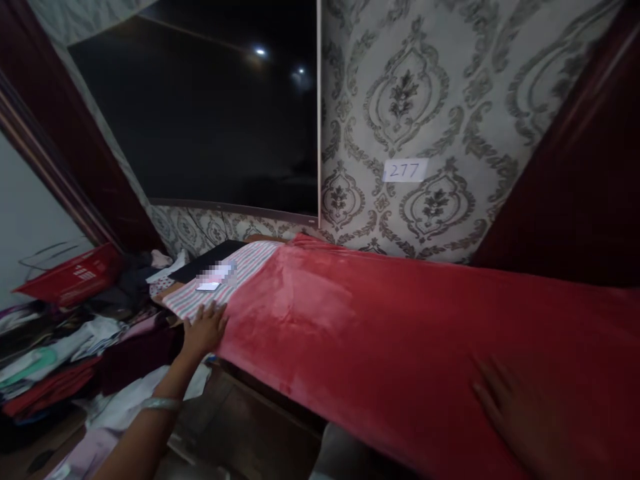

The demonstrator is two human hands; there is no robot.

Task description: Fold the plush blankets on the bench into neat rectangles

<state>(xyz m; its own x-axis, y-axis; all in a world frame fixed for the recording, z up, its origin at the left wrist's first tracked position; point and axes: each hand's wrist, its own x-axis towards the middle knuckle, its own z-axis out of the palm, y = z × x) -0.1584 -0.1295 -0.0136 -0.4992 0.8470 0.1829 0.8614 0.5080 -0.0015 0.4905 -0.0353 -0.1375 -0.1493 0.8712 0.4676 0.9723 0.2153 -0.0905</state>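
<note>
A red plush cloth [380, 320] is spread over a long low surface, its front edge hanging at the near side. At its left end lies a striped cloth [255, 260] in white, pink and grey, with a lit phone-like object [209, 287], partly blurred out, on it. My left hand [206, 328] rests with fingers spread where the striped and red cloths meet, and a bracelet circles its wrist. Over the right part of the red cloth is my right hand [505, 393], dim and smeared, its fingers stretched out. Neither hand holds anything that I can see.
A large television [215, 113] hangs on the patterned wall, beside a paper label [406, 170] reading 277. Piled clothes [100, 333] and a red bag [70, 273] crowd the left side. A black flat panel [210, 259] lies behind the striped cloth.
</note>
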